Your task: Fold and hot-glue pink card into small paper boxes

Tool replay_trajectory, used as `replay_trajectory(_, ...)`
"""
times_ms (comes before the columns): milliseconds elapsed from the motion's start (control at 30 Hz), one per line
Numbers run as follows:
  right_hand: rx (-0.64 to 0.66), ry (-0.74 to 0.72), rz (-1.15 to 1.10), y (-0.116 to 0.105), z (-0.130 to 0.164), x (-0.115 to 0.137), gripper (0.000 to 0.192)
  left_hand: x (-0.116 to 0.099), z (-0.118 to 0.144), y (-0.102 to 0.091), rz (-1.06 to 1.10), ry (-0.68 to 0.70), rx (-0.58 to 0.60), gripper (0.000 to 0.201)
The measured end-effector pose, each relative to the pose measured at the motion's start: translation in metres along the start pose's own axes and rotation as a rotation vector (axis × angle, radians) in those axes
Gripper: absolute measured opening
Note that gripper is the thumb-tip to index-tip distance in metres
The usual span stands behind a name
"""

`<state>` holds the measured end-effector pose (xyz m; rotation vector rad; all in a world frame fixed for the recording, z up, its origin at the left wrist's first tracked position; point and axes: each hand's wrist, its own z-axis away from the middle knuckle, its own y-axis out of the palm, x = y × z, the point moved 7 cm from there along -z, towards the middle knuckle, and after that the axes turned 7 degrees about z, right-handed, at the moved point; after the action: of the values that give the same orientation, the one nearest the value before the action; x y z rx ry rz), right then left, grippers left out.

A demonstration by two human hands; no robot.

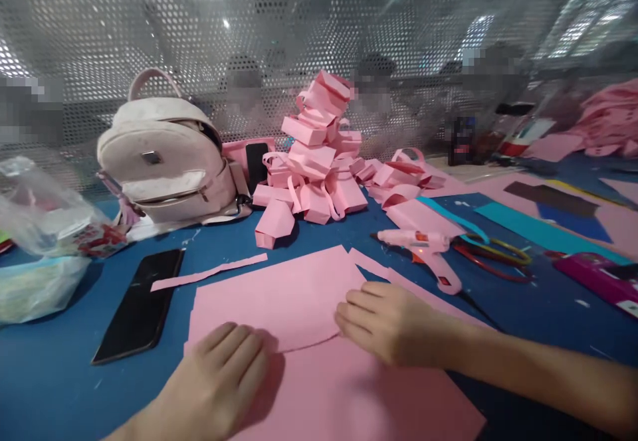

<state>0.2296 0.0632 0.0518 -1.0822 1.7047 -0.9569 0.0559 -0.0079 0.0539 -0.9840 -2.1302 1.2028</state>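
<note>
A large pink paper sheet [294, 295] lies on the blue table [60, 388] in front of me, its near part folded over along a crease. My left hand [219, 381] rests flat on the sheet's near left, fingers bent, holding nothing. My right hand [389, 321] presses on the fold line at the right with curled fingers. A thin pink paper strip [209, 272] lies just beyond the sheet.
A black phone [142, 303] lies to the left. A pale backpack [167, 155] and a pile of folded pink paper boxes [314, 162] stand behind. A pink glue gun [428, 248], scissors [493, 255], coloured sheets and plastic bags [40, 242] lie around. Blurred people sit behind a mesh screen.
</note>
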Motion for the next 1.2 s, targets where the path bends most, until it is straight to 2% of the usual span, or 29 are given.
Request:
replay_trajectory(133,0.0,-0.09,0.105,0.005,-0.013,-0.01,0.025,0.021,-0.014,0.011,0.093,-0.056,0.088,0.022)
replay_trajectory(233,0.054,-0.166,0.095,0.009,-0.02,-0.01,0.018,0.034,-0.013,0.023,0.213,-0.16,0.16,0.015)
replay_trajectory(333,0.128,-0.212,0.042,0.015,-0.026,-0.009,0.013,0.042,-0.009,0.031,0.319,-0.222,0.218,0.018)
replay_trajectory(567,0.253,-0.057,-0.24,0.035,-0.033,-0.023,0.017,0.059,-0.004,0.032,0.492,-0.404,0.226,0.023)
replay_trajectory(800,0.32,0.194,-0.571,0.047,-0.036,-0.045,0.024,0.078,0.0,0.026,0.508,-0.508,0.204,0.031)
replay_trajectory(1000,0.377,0.233,-0.6,0.05,-0.035,-0.046,0.023,0.081,-0.001,0.025,0.576,-0.459,0.265,0.029)
replay_trajectory(1200,0.379,0.201,-0.583,0.05,-0.035,-0.044,0.024,0.077,0.001,0.033,0.61,-0.445,0.43,0.027)
